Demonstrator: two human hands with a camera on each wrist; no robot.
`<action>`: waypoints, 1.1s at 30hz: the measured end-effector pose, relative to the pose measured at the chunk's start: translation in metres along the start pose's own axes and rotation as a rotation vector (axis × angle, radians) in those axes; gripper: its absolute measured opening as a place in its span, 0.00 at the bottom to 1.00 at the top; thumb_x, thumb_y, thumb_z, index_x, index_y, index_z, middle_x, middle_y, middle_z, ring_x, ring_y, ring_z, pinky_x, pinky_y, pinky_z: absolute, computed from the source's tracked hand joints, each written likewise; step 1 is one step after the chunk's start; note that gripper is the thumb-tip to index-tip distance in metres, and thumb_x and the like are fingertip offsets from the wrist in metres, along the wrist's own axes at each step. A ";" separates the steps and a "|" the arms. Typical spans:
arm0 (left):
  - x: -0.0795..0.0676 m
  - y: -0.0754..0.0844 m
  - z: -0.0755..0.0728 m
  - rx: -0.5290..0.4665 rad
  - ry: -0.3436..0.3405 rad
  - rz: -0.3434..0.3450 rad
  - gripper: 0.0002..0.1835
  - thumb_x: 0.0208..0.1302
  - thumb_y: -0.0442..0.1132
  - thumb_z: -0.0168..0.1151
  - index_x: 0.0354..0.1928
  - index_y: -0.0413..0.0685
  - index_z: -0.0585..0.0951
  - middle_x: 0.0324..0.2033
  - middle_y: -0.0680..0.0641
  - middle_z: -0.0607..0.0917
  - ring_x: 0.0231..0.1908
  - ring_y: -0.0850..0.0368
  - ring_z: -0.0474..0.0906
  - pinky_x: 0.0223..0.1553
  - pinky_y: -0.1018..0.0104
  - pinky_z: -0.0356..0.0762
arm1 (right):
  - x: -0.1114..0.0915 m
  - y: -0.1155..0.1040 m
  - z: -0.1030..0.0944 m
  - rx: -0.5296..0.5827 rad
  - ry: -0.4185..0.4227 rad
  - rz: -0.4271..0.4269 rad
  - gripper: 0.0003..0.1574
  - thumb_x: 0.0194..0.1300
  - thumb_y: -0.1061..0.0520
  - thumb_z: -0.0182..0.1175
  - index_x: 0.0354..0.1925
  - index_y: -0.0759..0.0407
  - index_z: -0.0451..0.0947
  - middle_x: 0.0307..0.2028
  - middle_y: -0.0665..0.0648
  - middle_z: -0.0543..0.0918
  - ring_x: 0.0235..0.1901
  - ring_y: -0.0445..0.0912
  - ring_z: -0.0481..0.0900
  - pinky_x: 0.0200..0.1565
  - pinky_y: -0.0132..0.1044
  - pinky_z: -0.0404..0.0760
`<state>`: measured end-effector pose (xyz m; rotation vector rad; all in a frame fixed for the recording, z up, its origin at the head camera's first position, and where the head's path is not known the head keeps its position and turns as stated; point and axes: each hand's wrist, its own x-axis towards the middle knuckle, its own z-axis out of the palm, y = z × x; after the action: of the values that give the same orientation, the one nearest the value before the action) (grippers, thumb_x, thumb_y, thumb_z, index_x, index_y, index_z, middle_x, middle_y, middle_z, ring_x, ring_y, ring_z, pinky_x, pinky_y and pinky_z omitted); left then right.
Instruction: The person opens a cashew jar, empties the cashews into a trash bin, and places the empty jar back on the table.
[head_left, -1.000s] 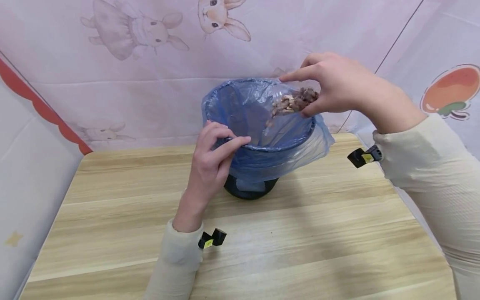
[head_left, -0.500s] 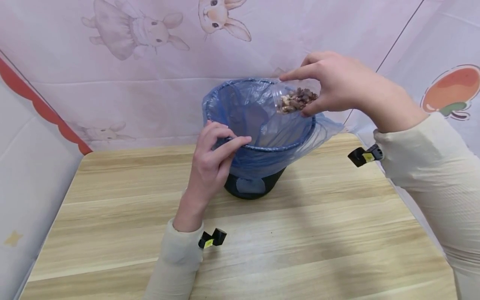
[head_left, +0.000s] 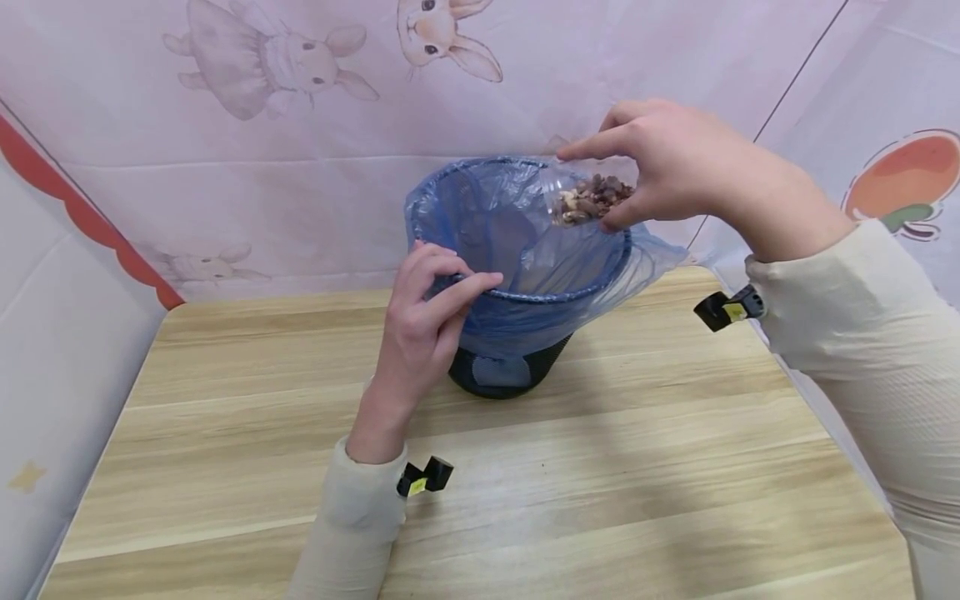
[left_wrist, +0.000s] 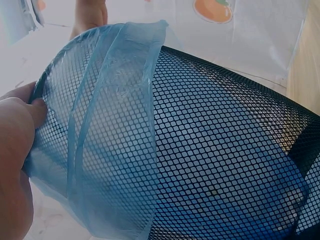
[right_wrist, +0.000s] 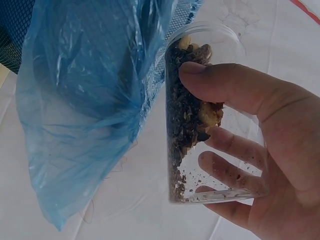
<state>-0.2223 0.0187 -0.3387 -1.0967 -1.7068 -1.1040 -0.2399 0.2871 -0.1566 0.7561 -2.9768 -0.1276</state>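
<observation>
My right hand (head_left: 671,171) grips a clear plastic jar (right_wrist: 227,37) around its side, thumb on one side and fingers on the other. The jar lies nearly on its side over the right part of the bin's opening, mouth to the left. Inside it are dark crumbs and brown and pale pieces (head_left: 592,200) that look like nutshells. My left hand (head_left: 423,321) holds the near left rim of a black mesh wastebasket (left_wrist: 210,135). A blue plastic bag (head_left: 517,325) lines the wastebasket and folds down over its outside.
The wastebasket stands on a wood-grain table (head_left: 262,467), close to a pink wall hanging (head_left: 315,208) with rabbit prints. Loose bag plastic juts out at the right, below the jar. A black wrist mount (head_left: 727,310) sits on the right sleeve.
A second ago pieces were slipping from the jar's mouth into the bag. Now the jar is more level and its contents sit further back. The bag's loose right edge has swung outward.
</observation>
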 end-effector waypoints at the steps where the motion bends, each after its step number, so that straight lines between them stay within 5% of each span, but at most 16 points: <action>1: 0.000 0.000 0.000 -0.001 -0.001 -0.002 0.15 0.74 0.30 0.52 0.47 0.49 0.89 0.38 0.43 0.79 0.44 0.44 0.72 0.58 0.46 0.64 | 0.000 0.000 0.000 -0.001 -0.004 0.002 0.52 0.49 0.49 0.78 0.71 0.42 0.69 0.53 0.62 0.75 0.50 0.59 0.72 0.45 0.59 0.75; 33: 0.001 0.000 0.000 0.002 -0.004 -0.008 0.16 0.74 0.30 0.52 0.48 0.50 0.89 0.38 0.43 0.79 0.45 0.44 0.72 0.59 0.47 0.64 | 0.003 -0.001 -0.001 -0.029 -0.079 0.027 0.52 0.51 0.46 0.77 0.72 0.40 0.67 0.54 0.62 0.74 0.50 0.59 0.72 0.42 0.57 0.76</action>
<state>-0.2223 0.0184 -0.3379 -1.0929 -1.7165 -1.1053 -0.2423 0.2843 -0.1559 0.7238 -3.0507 -0.2040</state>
